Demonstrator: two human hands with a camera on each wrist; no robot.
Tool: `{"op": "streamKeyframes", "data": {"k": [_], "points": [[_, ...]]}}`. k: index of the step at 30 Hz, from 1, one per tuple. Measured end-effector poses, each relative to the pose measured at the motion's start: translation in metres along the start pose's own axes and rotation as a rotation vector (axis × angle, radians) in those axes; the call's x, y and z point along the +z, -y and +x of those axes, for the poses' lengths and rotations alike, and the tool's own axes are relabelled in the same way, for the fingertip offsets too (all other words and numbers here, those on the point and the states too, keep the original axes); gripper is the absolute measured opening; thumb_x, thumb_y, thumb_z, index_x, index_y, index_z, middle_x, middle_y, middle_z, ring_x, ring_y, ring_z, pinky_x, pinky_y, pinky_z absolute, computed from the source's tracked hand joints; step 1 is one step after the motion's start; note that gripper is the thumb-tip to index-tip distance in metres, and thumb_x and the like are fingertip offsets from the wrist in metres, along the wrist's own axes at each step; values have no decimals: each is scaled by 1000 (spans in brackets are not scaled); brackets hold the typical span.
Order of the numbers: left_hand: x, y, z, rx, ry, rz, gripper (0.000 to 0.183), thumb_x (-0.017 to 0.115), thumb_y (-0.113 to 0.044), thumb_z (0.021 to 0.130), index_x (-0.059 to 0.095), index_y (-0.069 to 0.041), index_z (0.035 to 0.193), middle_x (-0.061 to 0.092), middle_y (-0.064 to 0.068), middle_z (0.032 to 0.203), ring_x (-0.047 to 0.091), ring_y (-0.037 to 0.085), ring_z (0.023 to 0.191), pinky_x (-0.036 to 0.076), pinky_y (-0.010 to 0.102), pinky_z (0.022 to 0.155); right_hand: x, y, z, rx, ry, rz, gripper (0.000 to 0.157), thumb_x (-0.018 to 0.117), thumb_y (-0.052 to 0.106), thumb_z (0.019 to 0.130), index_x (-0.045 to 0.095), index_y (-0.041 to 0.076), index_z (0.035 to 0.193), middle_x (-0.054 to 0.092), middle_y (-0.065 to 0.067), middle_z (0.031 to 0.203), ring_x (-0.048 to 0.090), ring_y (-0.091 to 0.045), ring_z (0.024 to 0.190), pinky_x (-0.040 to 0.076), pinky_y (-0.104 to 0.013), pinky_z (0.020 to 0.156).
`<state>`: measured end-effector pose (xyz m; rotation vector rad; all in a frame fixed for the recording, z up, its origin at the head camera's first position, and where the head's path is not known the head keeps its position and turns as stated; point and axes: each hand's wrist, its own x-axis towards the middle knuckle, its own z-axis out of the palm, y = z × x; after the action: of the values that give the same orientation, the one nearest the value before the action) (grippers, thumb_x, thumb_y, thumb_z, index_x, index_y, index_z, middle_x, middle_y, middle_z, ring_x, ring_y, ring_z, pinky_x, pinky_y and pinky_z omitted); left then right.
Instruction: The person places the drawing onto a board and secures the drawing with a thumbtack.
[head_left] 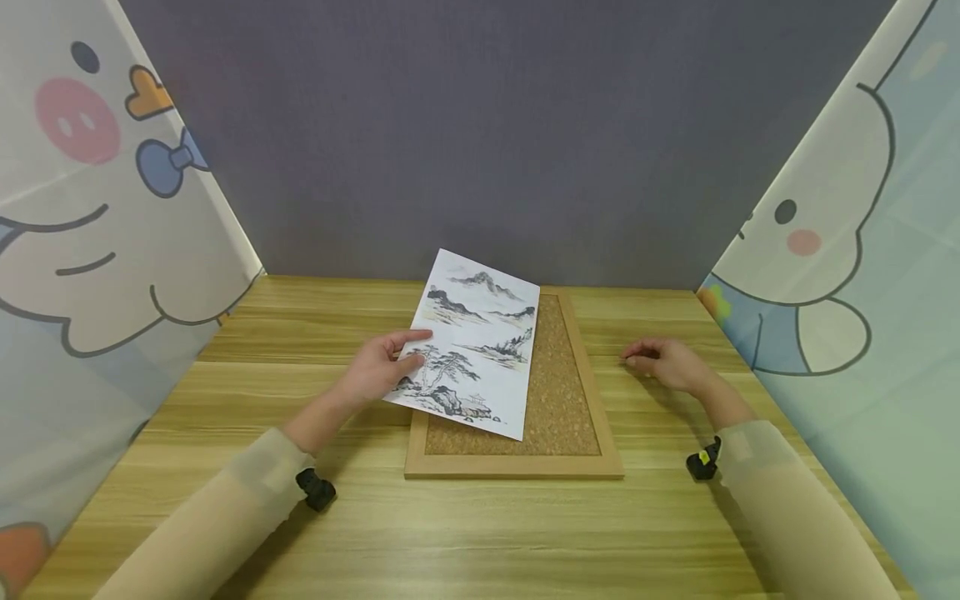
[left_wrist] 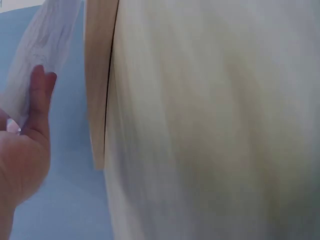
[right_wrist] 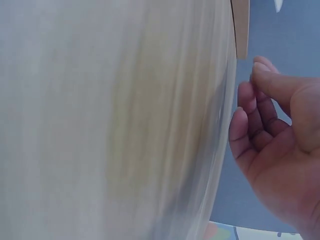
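My left hand (head_left: pixel 382 367) pinches the left edge of a white sheet with an ink landscape painting (head_left: pixel 468 342), its thumb lying on the printed side. Mountains, trees and rocks show on the paper, which is tilted over a cork board (head_left: pixel 558 392) with a light wooden frame. The sheet hides much of the board's left part. In the left wrist view, the paper (left_wrist: pixel 37 55) stands up from the hand, above the table. Off to the right of the board, my right hand (head_left: pixel 667 364) hovers with loosely curled fingers and nothing visible in them; its thumb lies near the index fingertip (right_wrist: pixel 262 62).
The board lies flat on a wood-grain table (head_left: pixel 480 533). A grey-blue partition (head_left: pixel 480 142) rises behind it. Cartoon-printed curtains (head_left: pixel 82 242) hang along both sides. Each wrist carries a small black camera (head_left: pixel 317 490).
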<state>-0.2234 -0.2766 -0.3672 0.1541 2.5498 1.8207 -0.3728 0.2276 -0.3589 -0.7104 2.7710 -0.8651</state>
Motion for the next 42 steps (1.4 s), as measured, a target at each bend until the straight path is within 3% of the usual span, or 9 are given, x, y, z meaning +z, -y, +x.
{"op": "streamKeyframes", "data": {"k": [4,12,17,19,24,26,33,37,42], "points": [[11,2,3,12,7,-17,53,69,-12,107,59,-13,158,68,20,140,45,4,55,38,18,47,1,1,-1,-12,-15,53,29,64,25,113,74,4,130,76,-18,126,69,-17,99,58,-29,79],[25,1,10,17,61,22,56,71,-13,106,56,-8,160,62,20,157,67,14,76,49,18,55,0,15,-1,-21,-44,158,40,66,33,112,72,3,138,76,-19,131,70,-3,106,62,-31,92],[31,-3,11,21,143,180,63,73,-22,106,52,-11,164,71,11,100,57,10,66,44,21,54,2,21,-1,-15,-56,219,43,66,32,112,69,1,142,75,-20,133,70,-4,106,62,-32,92],[32,-4,10,42,172,263,65,73,-27,106,51,-12,165,71,8,100,46,11,61,47,26,60,2,23,-1,-20,-66,226,43,67,32,112,70,1,141,75,-20,131,71,-9,106,62,-32,90],[37,-4,11,84,217,364,68,72,-33,107,48,-14,167,48,14,172,67,34,119,51,52,116,3,28,0,-21,-70,252,43,69,32,111,70,1,140,76,-20,130,72,-15,106,61,-34,88],[39,-2,12,83,230,374,68,71,-34,107,47,-16,168,46,14,173,62,37,131,45,53,122,3,30,0,-21,-65,263,43,70,31,110,70,1,140,75,-20,131,72,-14,106,61,-34,89],[46,-5,14,118,271,396,67,72,-30,107,48,-13,167,52,15,169,60,24,93,50,46,108,3,37,0,-30,-54,284,43,69,30,110,69,0,141,72,-23,134,71,-10,105,62,-35,91],[47,-7,12,166,286,471,67,73,-30,106,50,-9,164,49,25,168,63,47,126,41,62,126,5,43,0,-36,-49,291,43,69,30,111,69,0,141,72,-25,136,72,-14,107,62,-35,92],[48,-6,9,165,252,557,68,75,-36,104,52,-16,164,41,28,166,38,48,155,36,71,125,7,49,2,-41,-45,300,43,69,29,111,69,0,141,71,-25,137,71,-14,107,62,-36,93]]}}
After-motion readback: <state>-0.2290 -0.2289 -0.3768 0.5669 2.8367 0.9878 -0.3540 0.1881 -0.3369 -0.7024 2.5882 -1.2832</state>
